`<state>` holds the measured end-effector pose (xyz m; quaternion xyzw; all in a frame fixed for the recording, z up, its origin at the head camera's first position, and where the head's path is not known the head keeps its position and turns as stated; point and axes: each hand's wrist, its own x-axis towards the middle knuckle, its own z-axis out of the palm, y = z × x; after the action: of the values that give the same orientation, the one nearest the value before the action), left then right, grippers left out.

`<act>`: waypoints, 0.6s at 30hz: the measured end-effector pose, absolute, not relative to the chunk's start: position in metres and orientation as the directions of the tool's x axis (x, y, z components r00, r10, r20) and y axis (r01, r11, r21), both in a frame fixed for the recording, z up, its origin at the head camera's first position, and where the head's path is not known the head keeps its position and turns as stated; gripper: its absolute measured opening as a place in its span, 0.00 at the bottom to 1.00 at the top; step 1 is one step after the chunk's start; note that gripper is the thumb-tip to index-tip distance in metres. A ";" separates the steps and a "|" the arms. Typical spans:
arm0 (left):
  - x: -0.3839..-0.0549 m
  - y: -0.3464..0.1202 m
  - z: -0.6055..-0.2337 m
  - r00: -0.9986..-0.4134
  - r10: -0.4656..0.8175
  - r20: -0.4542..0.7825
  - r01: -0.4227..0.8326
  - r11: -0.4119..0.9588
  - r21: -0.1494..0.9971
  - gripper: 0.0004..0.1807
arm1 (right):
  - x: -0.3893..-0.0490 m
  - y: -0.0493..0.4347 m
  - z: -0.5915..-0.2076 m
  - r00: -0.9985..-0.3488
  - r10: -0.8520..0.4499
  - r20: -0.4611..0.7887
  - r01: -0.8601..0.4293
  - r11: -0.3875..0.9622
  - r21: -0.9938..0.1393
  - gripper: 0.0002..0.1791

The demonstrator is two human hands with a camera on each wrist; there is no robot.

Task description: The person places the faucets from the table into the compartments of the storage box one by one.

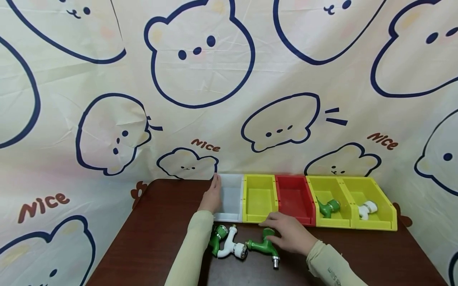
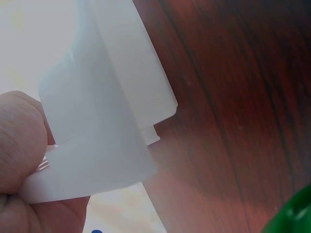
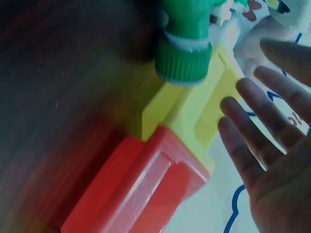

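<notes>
My left hand point(image 1: 212, 196) is at the left side of the light grey bin point(image 1: 229, 217), the leftmost in the row. In the left wrist view, its thumb and a finger pinch the bin's pale wall point(image 2: 97, 165). My right hand point(image 1: 291, 235) hovers over a green tap point(image 1: 264, 247) with a metal spout tip, lying on the table. In the right wrist view its fingers point(image 3: 252, 141) are straight and spread, apart from the tap's ribbed green knob point(image 3: 182, 63). Left of that tap lie a white tap point(image 1: 226, 249) and another green tap point(image 1: 215, 240), partly hidden by my left forearm.
Right of the grey bin stand a yellow bin point(image 1: 259, 219), a red bin point(image 1: 286, 198) and two more yellow bins. One of these holds a green tap point(image 1: 328, 208), the last a white tap point(image 1: 366, 209). A printed cloth point(image 1: 222, 123) hangs behind the brown table point(image 1: 143, 238).
</notes>
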<state>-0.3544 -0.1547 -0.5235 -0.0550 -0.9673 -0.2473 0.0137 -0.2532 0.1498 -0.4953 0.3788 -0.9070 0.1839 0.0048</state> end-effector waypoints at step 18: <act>-0.354 -0.154 -0.523 -0.993 0.093 0.067 0.113 0.880 0.461 0.49 | -0.248 0.136 -0.514 -0.647 -0.763 0.003 -0.729 0.617 -0.298 0.25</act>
<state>-0.3538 -0.1536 -0.5230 -0.0532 -0.9693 -0.2392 0.0214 -0.2477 0.1361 -0.5136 0.4157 -0.8970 0.1373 -0.0619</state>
